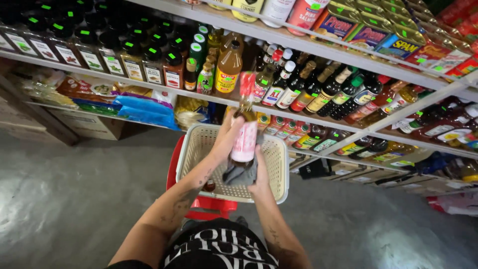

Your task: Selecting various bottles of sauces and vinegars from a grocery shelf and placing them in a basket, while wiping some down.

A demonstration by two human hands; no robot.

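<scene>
Glass bottle over a lattice basket.
My left hand (226, 137) fingers wrap the tall pink-labelled bottle (244, 127); my right hand (259, 172) presses a grey cloth (239, 173) underneath, above the cream plastic basket (279, 169).

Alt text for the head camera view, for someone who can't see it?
Two bare hands, left hand and right hand, hold a pink-labelled bottle with a grey cloth over a cream basket, facing shop shelves crowded with sauce bottles.

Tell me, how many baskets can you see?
2. A cream basket sits under the hands and their bottle. A red basket shows beneath it, mostly hidden. More could be stacked out of sight.
</scene>
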